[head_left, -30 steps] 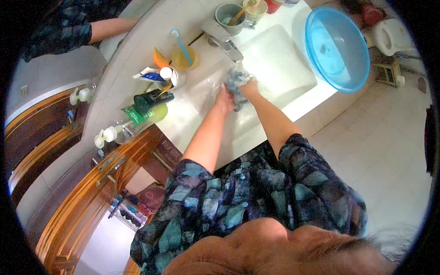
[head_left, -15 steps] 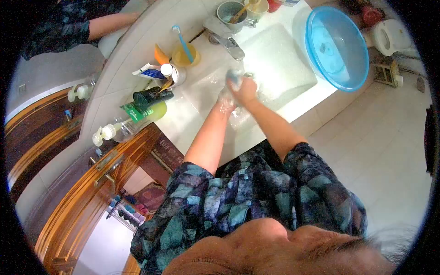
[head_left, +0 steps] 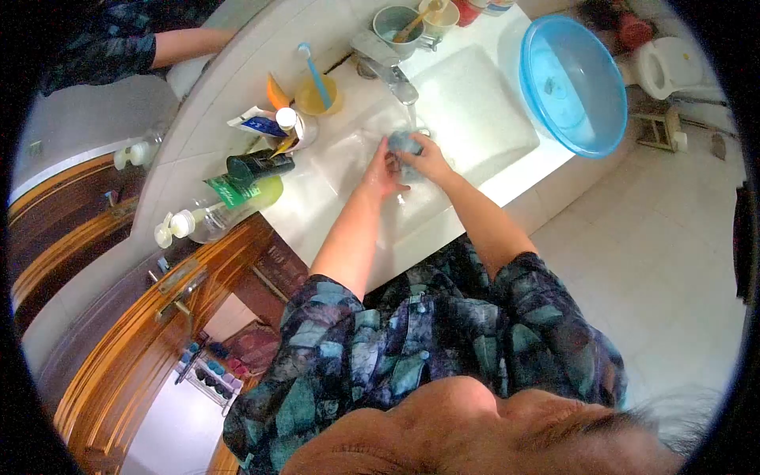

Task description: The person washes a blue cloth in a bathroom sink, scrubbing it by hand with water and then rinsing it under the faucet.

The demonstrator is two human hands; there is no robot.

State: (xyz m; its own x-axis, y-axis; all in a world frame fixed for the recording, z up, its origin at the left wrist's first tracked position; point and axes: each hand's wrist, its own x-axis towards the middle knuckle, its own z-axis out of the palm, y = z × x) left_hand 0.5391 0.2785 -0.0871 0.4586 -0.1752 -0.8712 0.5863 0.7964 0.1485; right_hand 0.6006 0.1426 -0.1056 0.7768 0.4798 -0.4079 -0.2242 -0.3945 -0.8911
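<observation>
A small wet blue-grey cloth (head_left: 404, 143) is bunched between my hands, under the faucet (head_left: 398, 82) over the white sink (head_left: 473, 111). My left hand (head_left: 383, 170) holds the cloth from the left, its lower fingers partly spread. From the right, my right hand (head_left: 430, 161) grips the cloth with bent fingers. Water runs from the faucet onto the cloth. Parts of the fingers are hidden by the cloth and too small to make out.
A blue basin (head_left: 529, 89) stands at the sink's right. Along the left lie a pump bottle (head_left: 207, 224), a green tube (head_left: 229, 191) and a yellow cup (head_left: 328, 101) with a toothbrush. Behind the faucet is a metal mug (head_left: 396, 22). A wooden door (head_left: 150, 332) stands at lower left.
My hands were close together with the right over the left; now they are apart on either side of the cloth, which shows more under the faucet. The view has shifted slightly.
</observation>
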